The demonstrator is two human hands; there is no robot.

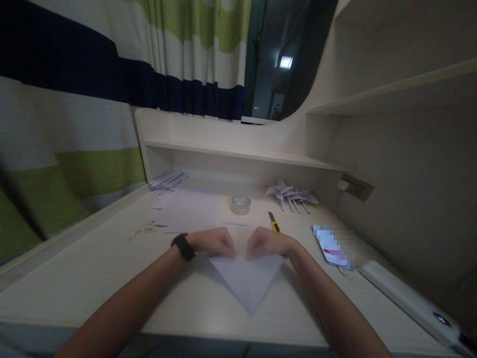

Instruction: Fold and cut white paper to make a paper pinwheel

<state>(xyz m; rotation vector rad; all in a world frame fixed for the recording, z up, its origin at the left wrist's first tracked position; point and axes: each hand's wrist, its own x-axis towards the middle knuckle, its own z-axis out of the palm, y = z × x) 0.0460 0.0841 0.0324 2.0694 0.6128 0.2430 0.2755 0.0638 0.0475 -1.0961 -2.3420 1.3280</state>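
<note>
A white sheet of paper [249, 283], folded into a triangle, lies on the desk with its point toward me. My left hand [218, 241], with a black watch on the wrist, is closed at the triangle's far edge. My right hand [266, 241] is closed on the same edge, a short gap away from the left. Both sets of fingers curl down onto the paper, and the fingertips are partly hidden. Just beyond the right hand lies a yellow box cutter [275, 223]. A roll of clear tape [240, 205] stands farther back.
Folded paper pinwheels [290, 195] sit at the back right, rolled paper sticks [168, 182] at the back left. Flat paper [190, 206] and small wooden sticks [144, 229] lie at left. A phone [331, 247] and a long white bar [410, 303] lie at right. A shelf [238, 153] spans the back.
</note>
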